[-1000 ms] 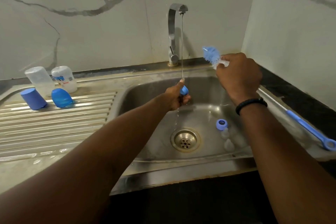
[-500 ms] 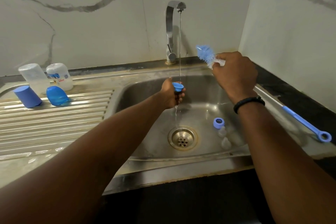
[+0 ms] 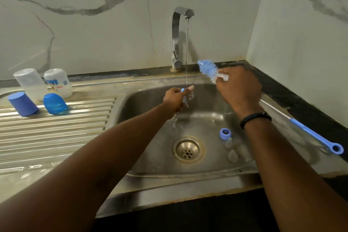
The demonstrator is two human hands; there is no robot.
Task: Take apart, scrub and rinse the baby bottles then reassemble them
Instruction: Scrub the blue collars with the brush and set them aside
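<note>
My left hand (image 3: 176,98) grips a small blue bottle ring (image 3: 183,90) under the thin stream from the tap (image 3: 178,39); most of the ring is hidden by my fingers. My right hand (image 3: 239,88) holds the long bottle brush near its head. Its blue bristles (image 3: 208,68) stick out to the left, and the blue handle (image 3: 316,135) trails over the sink's right rim. A second blue ring (image 3: 225,133) and two clear teats (image 3: 230,149) lie on the sink floor right of the drain (image 3: 187,149).
On the ribbed drainboard (image 3: 56,133) at left stand two clear bottles (image 3: 44,83) upside down and two blue caps (image 3: 37,103). Marble walls close the back and right. A dark counter (image 3: 301,103) runs along the right.
My left hand has turned the ring under the water, so less of its blue shows. The right hand and brush have stayed almost still.
</note>
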